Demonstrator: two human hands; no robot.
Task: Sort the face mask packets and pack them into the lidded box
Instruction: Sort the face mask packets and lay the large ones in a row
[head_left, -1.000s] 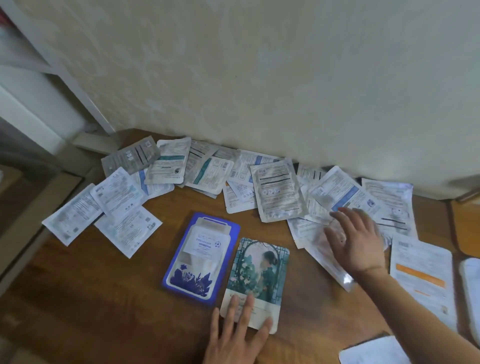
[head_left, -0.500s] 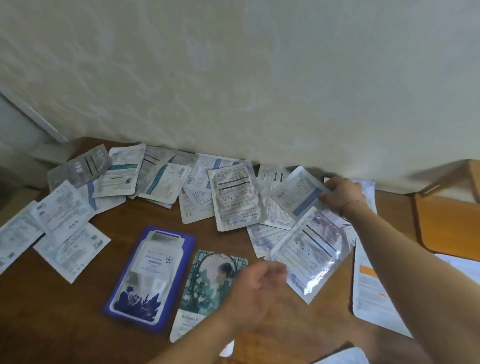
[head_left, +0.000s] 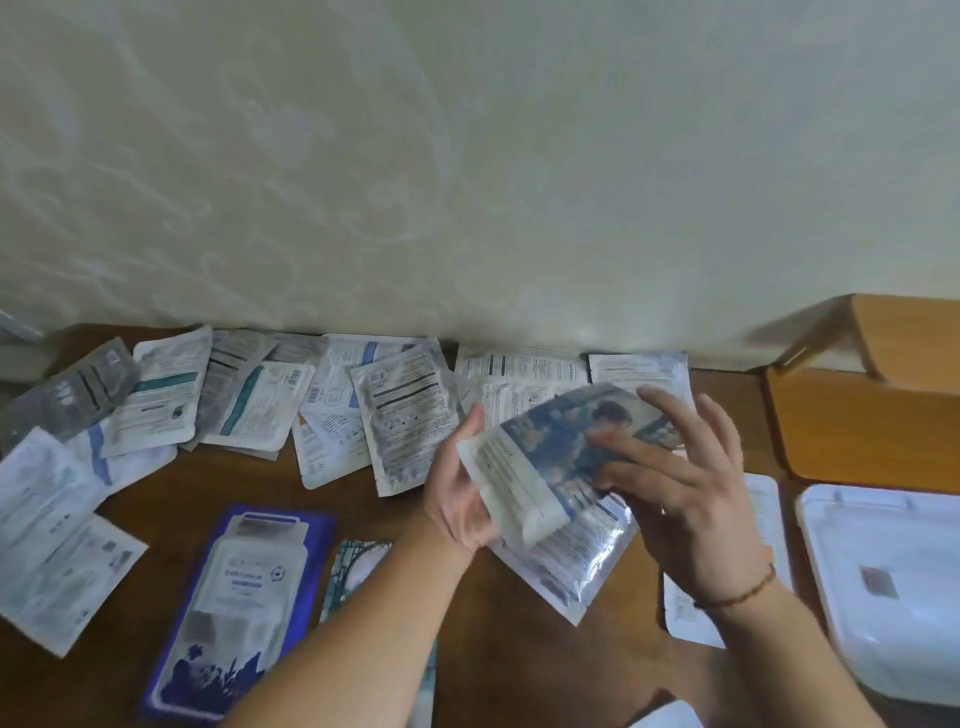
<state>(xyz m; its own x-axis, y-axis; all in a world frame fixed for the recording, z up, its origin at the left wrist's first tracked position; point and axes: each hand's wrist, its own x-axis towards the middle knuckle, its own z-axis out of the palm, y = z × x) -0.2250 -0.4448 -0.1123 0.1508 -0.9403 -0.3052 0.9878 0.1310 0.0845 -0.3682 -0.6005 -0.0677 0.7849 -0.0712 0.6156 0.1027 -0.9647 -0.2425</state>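
Note:
I hold one face mask packet (head_left: 540, 467), white with a blue picture, tilted above the table. My left hand (head_left: 457, 499) grips its lower left end. At the packet's right end is my right hand (head_left: 691, 499), holding it with two digits across the printed face. Under the hands lies a silver packet (head_left: 587, 556). A dark blue packet (head_left: 244, 582) lies in front, with a teal packet (head_left: 353, 566) half hidden by my left forearm. Several white and silver packets (head_left: 405, 415) are strewn along the wall. The white lidded box (head_left: 883, 571) is at the right, lid shut.
An orange wooden piece (head_left: 857, 426) stands at the far right by the wall. A white printed packet (head_left: 763, 509) lies between my right wrist and the box. More packets (head_left: 57, 525) reach the left table edge. The wall closes off the far side.
My right hand has pulled a picture packet from the pile by the wall toward me. The left hand left the teal packet and took hold of the lifted packet. The view shifted right.

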